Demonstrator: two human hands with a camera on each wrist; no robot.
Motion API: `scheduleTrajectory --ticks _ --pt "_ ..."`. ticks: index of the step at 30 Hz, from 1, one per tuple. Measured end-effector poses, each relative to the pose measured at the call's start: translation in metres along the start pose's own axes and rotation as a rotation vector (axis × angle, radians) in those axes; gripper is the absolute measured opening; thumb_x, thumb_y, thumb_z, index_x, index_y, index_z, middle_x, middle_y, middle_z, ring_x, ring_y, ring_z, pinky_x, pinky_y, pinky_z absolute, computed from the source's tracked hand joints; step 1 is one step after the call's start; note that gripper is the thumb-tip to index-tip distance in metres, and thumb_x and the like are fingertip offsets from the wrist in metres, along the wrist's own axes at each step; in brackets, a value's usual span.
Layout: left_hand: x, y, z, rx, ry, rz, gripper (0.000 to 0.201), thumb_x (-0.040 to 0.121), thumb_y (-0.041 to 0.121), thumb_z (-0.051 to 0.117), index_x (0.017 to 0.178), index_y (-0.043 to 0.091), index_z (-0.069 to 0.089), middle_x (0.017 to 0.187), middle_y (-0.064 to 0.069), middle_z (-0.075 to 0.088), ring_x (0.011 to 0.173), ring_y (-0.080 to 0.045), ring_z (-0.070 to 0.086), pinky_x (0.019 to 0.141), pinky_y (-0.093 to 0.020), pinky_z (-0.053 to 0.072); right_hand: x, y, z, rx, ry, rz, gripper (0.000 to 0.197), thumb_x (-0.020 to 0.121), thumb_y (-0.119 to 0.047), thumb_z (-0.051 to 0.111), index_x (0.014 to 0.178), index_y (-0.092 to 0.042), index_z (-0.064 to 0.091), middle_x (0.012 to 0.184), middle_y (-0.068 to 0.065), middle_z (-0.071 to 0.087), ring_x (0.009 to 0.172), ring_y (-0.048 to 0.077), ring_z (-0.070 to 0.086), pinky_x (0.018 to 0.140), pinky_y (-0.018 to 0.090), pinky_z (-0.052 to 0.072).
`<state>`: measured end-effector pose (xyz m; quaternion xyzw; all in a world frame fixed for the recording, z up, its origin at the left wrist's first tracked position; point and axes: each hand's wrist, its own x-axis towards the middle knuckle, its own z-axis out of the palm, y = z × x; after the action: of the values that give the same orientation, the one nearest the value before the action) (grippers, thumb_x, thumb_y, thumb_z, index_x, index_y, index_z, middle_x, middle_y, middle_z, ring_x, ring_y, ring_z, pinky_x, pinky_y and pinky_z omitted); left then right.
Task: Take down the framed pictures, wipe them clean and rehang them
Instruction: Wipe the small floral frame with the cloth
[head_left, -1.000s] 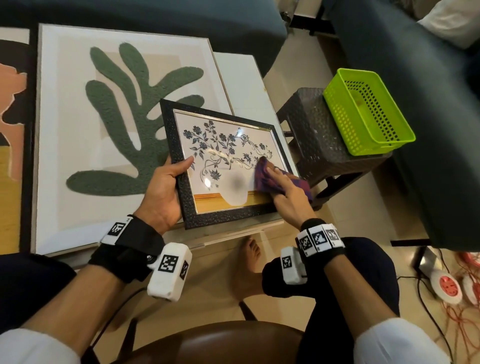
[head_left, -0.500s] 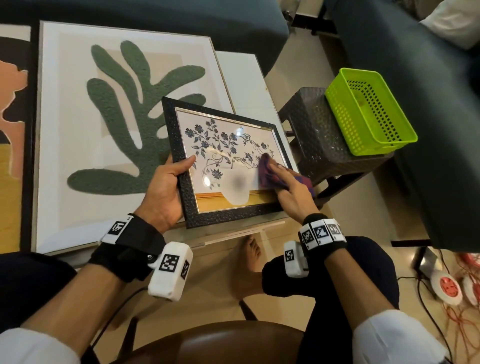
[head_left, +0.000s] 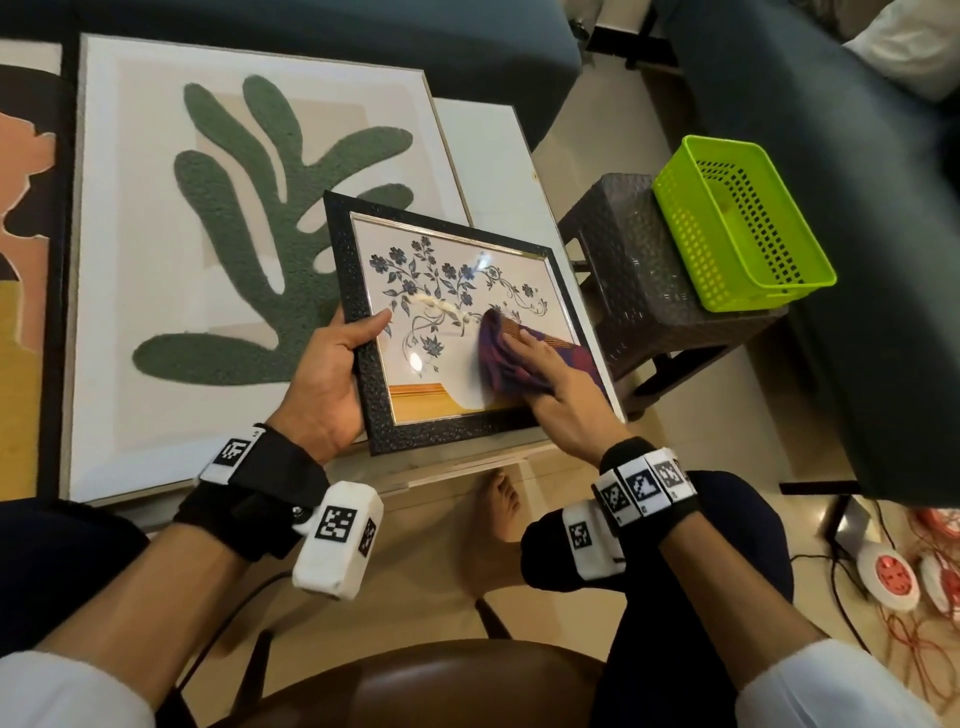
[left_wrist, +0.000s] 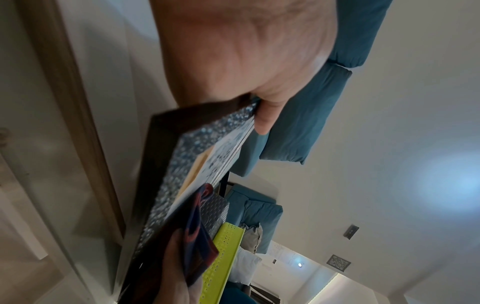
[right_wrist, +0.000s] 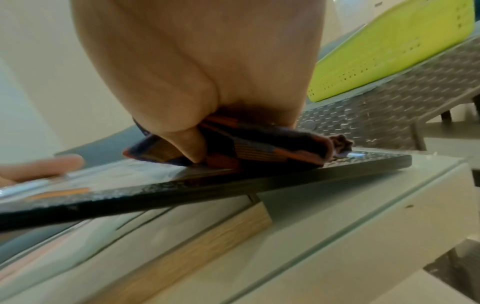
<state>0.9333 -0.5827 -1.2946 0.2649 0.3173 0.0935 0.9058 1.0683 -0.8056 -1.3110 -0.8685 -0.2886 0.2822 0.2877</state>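
Note:
A small floral picture in a black textured frame (head_left: 452, 312) lies tilted, partly on the white table and partly on a larger picture. My left hand (head_left: 337, 374) grips its left edge, thumb on the glass and fingers hidden underneath. In the left wrist view the thumb (left_wrist: 265, 117) lies over the frame (left_wrist: 182, 174). My right hand (head_left: 550, 389) presses a purple and orange cloth (head_left: 509, 358) onto the glass near the lower right. From the right wrist, the thumb pins the bunched cloth (right_wrist: 259, 148) against the frame (right_wrist: 182, 189).
A large framed green leaf picture (head_left: 234, 234) covers most of the white table (head_left: 488, 156), with another picture (head_left: 21, 208) at the far left. Right of the table, a dark woven stool (head_left: 639, 291) carries a lime green basket (head_left: 737, 223). Dark sofas (head_left: 857, 260) stand behind and right. Cables and sockets (head_left: 888, 571) lie on the floor.
My right hand has slid the cloth a little to the left across the glass. The left hand keeps the same hold on the frame's edge.

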Motion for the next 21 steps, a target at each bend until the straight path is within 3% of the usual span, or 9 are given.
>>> scheduleTrajectory --ticks 2,5,9,14,18,21 --pt "-0.001 0.000 0.000 0.003 -0.010 -0.001 0.045 0.106 0.004 0.046 0.149 0.015 0.054 0.129 -0.012 0.075 0.115 -0.032 0.074 0.090 -0.052 0.062 0.006 0.006 -0.009 0.031 0.050 0.043 0.073 0.092 0.000 0.048 0.151 -0.043 0.041 0.164 -0.008 0.029 0.152 0.013 0.022 0.125 0.034 0.014" --pt "-0.001 0.000 0.001 0.003 -0.013 0.006 0.045 0.106 0.004 0.047 0.149 0.015 0.054 0.129 -0.012 0.074 0.116 -0.032 0.073 0.090 -0.052 0.061 0.014 0.006 -0.017 -0.022 0.157 0.171 0.071 0.093 -0.005 0.050 0.154 -0.039 0.037 0.165 -0.003 0.028 0.152 0.024 0.026 0.126 0.042 0.019" --pt "0.000 0.001 0.000 0.002 -0.001 0.007 0.045 0.106 0.004 0.046 0.148 0.016 0.055 0.128 -0.013 0.075 0.115 -0.032 0.073 0.096 -0.054 0.058 0.007 -0.005 -0.003 -0.056 -0.012 -0.009 0.068 0.097 -0.010 0.050 0.154 -0.044 0.033 0.166 -0.008 0.025 0.153 0.018 0.021 0.126 0.041 0.017" --pt "0.000 0.001 0.001 0.003 -0.009 0.004 0.044 0.106 0.004 0.047 0.147 0.016 0.056 0.127 -0.012 0.076 0.114 -0.032 0.074 0.093 -0.053 0.060 0.022 0.005 -0.019 -0.068 0.098 0.172 0.069 0.097 -0.013 0.051 0.156 -0.042 0.030 0.167 -0.004 0.023 0.153 0.024 0.024 0.125 0.048 0.019" --pt "0.000 0.001 -0.001 0.003 -0.016 0.004 0.044 0.106 0.004 0.045 0.147 0.017 0.055 0.127 -0.012 0.075 0.115 -0.033 0.074 0.093 -0.054 0.059 0.015 -0.004 -0.009 -0.061 -0.040 0.000 0.064 0.097 -0.020 0.049 0.155 -0.044 0.032 0.167 -0.008 0.023 0.153 0.016 0.020 0.127 0.042 0.014" --pt "0.000 0.001 -0.001 0.005 -0.016 0.006 0.045 0.106 0.004 0.046 0.149 0.016 0.055 0.130 -0.013 0.074 0.117 -0.034 0.072 0.098 -0.056 0.057 0.026 0.003 -0.021 -0.016 0.074 0.118 0.065 0.098 -0.016 0.051 0.154 -0.044 0.033 0.165 -0.005 0.027 0.151 0.020 0.026 0.126 0.044 0.020"
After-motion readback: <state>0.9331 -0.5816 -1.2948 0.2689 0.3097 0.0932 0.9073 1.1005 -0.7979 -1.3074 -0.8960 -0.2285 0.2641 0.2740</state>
